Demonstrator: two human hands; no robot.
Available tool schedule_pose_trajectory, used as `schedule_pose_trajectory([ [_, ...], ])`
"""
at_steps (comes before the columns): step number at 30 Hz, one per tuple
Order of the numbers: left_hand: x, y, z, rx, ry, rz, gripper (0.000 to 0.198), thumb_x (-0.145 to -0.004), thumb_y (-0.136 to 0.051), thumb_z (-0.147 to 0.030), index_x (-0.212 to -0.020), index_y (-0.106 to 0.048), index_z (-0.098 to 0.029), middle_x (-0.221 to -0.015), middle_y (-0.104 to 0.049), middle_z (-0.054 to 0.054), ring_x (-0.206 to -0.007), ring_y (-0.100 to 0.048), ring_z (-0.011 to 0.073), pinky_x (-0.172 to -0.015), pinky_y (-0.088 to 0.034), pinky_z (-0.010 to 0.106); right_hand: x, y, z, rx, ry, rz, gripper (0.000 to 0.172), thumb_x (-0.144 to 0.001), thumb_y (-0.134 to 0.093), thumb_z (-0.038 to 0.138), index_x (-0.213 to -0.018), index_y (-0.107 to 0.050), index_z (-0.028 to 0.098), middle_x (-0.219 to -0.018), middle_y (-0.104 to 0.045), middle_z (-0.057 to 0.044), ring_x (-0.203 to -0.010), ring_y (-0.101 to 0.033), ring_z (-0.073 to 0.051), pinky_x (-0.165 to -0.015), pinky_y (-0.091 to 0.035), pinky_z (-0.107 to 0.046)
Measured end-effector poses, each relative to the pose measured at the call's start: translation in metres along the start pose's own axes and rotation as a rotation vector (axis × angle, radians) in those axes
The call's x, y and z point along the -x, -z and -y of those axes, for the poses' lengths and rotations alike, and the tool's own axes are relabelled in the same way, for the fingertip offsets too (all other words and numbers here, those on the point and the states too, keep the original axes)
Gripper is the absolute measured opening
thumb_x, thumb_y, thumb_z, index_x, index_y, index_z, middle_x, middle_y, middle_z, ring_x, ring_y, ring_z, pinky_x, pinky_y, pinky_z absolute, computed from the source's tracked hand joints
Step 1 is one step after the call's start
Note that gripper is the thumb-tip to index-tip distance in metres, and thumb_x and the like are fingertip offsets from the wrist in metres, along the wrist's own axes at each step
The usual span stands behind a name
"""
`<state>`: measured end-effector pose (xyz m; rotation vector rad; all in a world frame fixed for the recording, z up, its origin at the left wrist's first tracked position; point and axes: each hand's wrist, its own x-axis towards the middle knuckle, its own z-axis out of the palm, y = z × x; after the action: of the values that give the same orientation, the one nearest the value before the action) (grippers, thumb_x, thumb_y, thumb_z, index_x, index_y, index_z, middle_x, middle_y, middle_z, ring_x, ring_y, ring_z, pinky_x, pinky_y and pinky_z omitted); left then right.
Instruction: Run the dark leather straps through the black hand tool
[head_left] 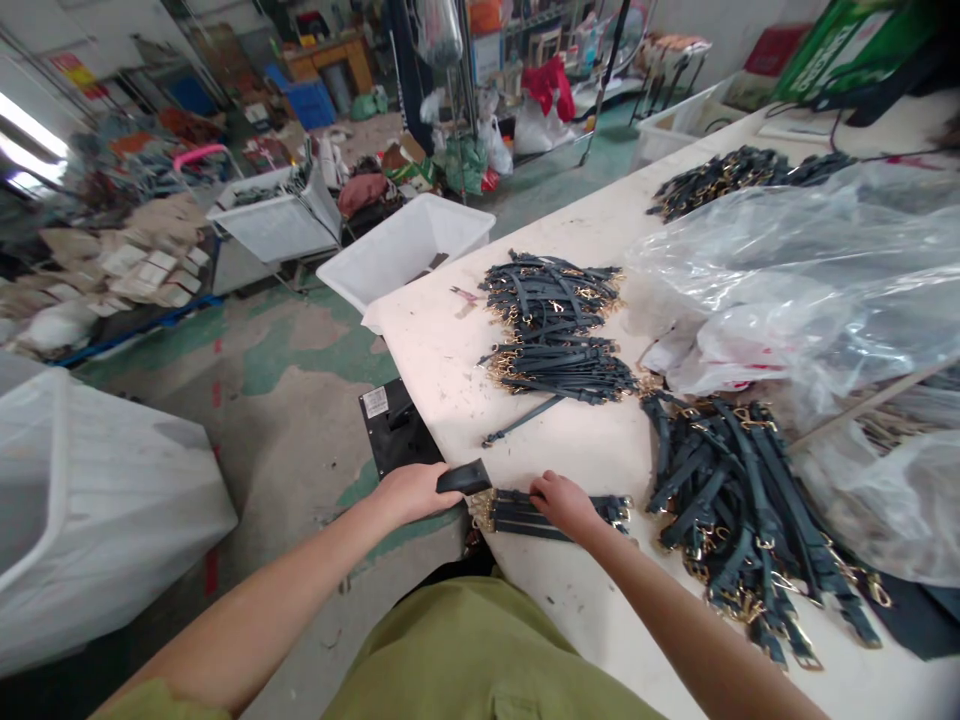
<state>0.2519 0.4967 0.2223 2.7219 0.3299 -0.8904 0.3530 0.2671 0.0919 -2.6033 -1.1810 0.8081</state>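
My left hand [414, 493] is closed round a short, flat black piece [466, 477], held out past the table's edge corner. Its exact kind is unclear. Below my right hand [564, 505] lies a neat row of dark straps [517, 513] with gold-coloured metal clasps at both ends. The fingers of this hand are curled together over the row, and whatever they pinch is hidden. One loose dark strap [523, 421] lies farther up the table. Behind it is a stacked pile of similar straps [559, 315] with gold hardware.
A big heap of buckled straps [739, 500] lies at the right of the white table [457, 375], beside clear plastic bags [817, 270]. White bins stand on the floor, one at the table's far corner [409, 245], another at left [112, 520]. Small pliers [465, 295] lie near the edge.
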Motion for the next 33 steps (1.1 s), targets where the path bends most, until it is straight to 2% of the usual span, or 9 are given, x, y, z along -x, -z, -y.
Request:
schedule_pose_trajectory([
  [3,0.011,0.002,0.013,0.014,0.059,-0.008,0.046,-0.069,-0.039,-0.058,-0.104,-0.053,-0.031,-0.09,-0.065,0.002,-0.079,-0.059,0.0213,-0.06,-0.041,0.026,-0.015,0.019,-0.005,0.031,0.022,0.018,0.026,-0.082,-0.037,0.033,-0.087,-0.059,0.02,-0.084,-0.056,-0.005,-0.081,-0.05,-0.015,-0.069,-0.033,-0.023],
  [8,0.013,0.005,0.015,0.025,0.087,-0.01,0.045,-0.07,-0.038,-0.058,-0.103,-0.052,-0.032,-0.09,-0.064,0.001,-0.08,-0.059,0.02,-0.059,-0.04,0.024,-0.072,0.052,0.003,0.088,0.075,-0.201,0.031,-0.079,-0.043,0.027,-0.109,-0.049,0.022,-0.107,-0.049,-0.006,-0.092,-0.046,-0.017,-0.076,-0.031,-0.025],
  [11,0.013,0.005,0.018,0.027,0.119,-0.002,0.046,-0.07,-0.038,-0.058,-0.105,-0.051,-0.032,-0.091,-0.064,0.001,-0.081,-0.059,0.0201,-0.061,-0.041,0.025,-0.1,0.055,0.006,0.169,0.14,-0.204,0.026,-0.077,-0.048,0.029,-0.101,-0.054,0.021,-0.103,-0.05,-0.008,-0.096,-0.043,-0.02,-0.081,-0.029,-0.029],
  [14,0.017,0.001,0.026,0.047,0.132,0.0,0.048,-0.07,-0.037,-0.058,-0.108,-0.049,-0.032,-0.094,-0.063,0.002,-0.083,-0.058,0.0203,-0.062,-0.041,0.025,-0.114,0.051,-0.004,0.245,0.121,-0.229,0.021,-0.078,-0.048,0.03,-0.092,-0.057,0.017,-0.096,-0.053,-0.01,-0.095,-0.044,-0.022,-0.082,-0.028,-0.031],
  [17,0.024,-0.003,0.035,0.063,0.152,0.0,0.051,-0.07,-0.037,-0.058,-0.112,-0.046,-0.031,-0.097,-0.062,0.003,-0.085,-0.058,0.0212,-0.063,-0.041,0.026,-0.116,0.054,-0.018,0.29,0.105,-0.198,0.023,-0.081,-0.042,0.03,-0.09,-0.058,0.016,-0.091,-0.054,-0.009,-0.088,-0.048,-0.02,-0.076,-0.03,-0.029],
  [20,0.031,-0.005,0.039,0.075,0.172,0.009,0.052,-0.069,-0.038,-0.059,-0.112,-0.047,-0.031,-0.097,-0.062,0.003,-0.085,-0.058,0.0218,-0.064,-0.041,0.027,-0.11,0.075,-0.019,0.271,0.127,-0.123,0.029,-0.085,-0.033,0.032,-0.09,-0.058,0.019,-0.086,-0.056,-0.006,-0.077,-0.052,-0.015,-0.065,-0.031,-0.024],
  [26,0.037,-0.004,0.04,0.123,0.149,-0.02,0.048,-0.069,-0.039,-0.058,-0.108,-0.049,-0.031,-0.091,-0.063,0.002,-0.081,-0.058,0.02,-0.061,-0.041,0.025,-0.076,0.133,0.023,0.239,0.151,-0.151,0.03,-0.085,-0.033,0.033,-0.085,-0.059,0.019,-0.083,-0.059,-0.004,-0.069,-0.052,-0.012,-0.056,-0.028,-0.021],
  [29,0.038,-0.006,0.039,0.125,0.12,-0.044,0.047,-0.069,-0.04,-0.058,-0.107,-0.05,-0.031,-0.09,-0.063,0.002,-0.08,-0.059,0.0204,-0.06,-0.04,0.025,-0.06,0.124,0.033,0.159,0.161,-0.14,0.03,-0.086,-0.031,0.034,-0.084,-0.059,0.02,-0.082,-0.06,-0.003,-0.071,-0.052,-0.012,-0.058,-0.029,-0.02],
  [33,0.039,-0.009,0.038,0.119,0.099,-0.04,0.046,-0.069,-0.04,-0.057,-0.107,-0.05,-0.032,-0.089,-0.064,0.002,-0.079,-0.059,0.0212,-0.059,-0.04,0.026,-0.053,0.072,0.009,0.128,0.048,0.035,0.03,-0.085,-0.032,0.03,-0.082,-0.059,0.019,-0.082,-0.06,-0.004,-0.073,-0.052,-0.012,-0.06,-0.031,-0.02],
])
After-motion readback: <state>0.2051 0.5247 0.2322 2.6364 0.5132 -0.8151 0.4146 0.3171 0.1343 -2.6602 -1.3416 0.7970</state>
